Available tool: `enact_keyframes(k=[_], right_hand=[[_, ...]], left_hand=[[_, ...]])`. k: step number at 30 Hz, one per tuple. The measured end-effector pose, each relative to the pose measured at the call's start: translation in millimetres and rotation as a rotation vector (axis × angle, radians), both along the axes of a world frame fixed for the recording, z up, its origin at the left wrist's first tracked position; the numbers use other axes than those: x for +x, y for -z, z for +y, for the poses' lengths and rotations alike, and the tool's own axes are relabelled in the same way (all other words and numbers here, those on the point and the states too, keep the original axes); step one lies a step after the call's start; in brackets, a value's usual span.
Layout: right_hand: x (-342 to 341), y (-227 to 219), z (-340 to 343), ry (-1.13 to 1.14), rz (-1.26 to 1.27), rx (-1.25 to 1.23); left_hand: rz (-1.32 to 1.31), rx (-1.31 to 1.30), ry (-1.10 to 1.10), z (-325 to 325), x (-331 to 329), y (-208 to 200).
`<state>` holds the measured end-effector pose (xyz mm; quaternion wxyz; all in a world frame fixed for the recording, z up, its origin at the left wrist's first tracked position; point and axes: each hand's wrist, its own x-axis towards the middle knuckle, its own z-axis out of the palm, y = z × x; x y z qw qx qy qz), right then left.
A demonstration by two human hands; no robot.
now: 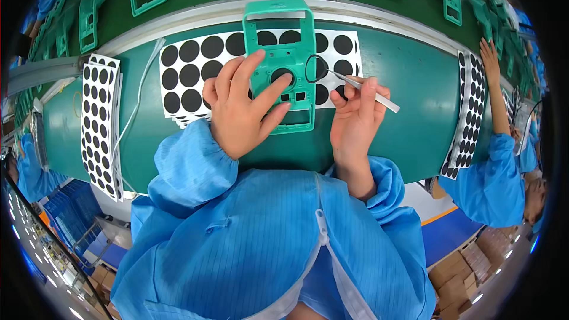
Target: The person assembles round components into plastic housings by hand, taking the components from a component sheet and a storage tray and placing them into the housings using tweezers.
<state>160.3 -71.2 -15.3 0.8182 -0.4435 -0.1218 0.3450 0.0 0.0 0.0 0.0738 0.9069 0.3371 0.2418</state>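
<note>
Green housing [300, 74] — left hand [240, 112] across — overlaps dotted sheets [190, 65]; cord [140, 90] nearby.

Bright light across the green bench [415, 124], faint sheen there, crisp centre, edges bending hard, corners sinking black

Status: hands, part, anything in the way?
Left hand spread over green housing, fingertip at black disc. Right hand holding tweezers, black ring at tip. Left hand hides part of housing; dotted sheet underneath.
</note>
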Motion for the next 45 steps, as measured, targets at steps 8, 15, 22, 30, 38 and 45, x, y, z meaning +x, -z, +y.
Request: enact_keyframes(k=[8, 15, 22, 30, 38, 45], right_hand=[[-5.3, -3.8, 0.5, 0.038, 0.11, -0.014], [-3.8, -7.1, -1.8, 0.055, 0.184, -0.004], [-0.1, -5.9, -3.3, 0.066, 0.205, 0.002], [-0.4, -7.2, -1.0, 0.086, 0.218, -0.002], [-0.6, -6.2, -0.9, 0.058, 0.194, -0.006], [-0.9, -7.0, -0.6, 0.057, 0.185, 0.001]], left_hand=[[0.164, 0.047, 0.039, 0.6, -2.3, -14.9], [0.272, 0.231, 0.179, 7.8, 1.1, -26.7], [0.276, 0.291, 0.258, 12.5, 2.5, -25.9], [0.262, 0.293, 0.259, 16.4, 3.6, -27.9], [0.312, 0.363, 0.323, 21.7, 5.0, -34.7], [0.292, 0.378, 0.387, 28.6, 6.9, -35.4]])
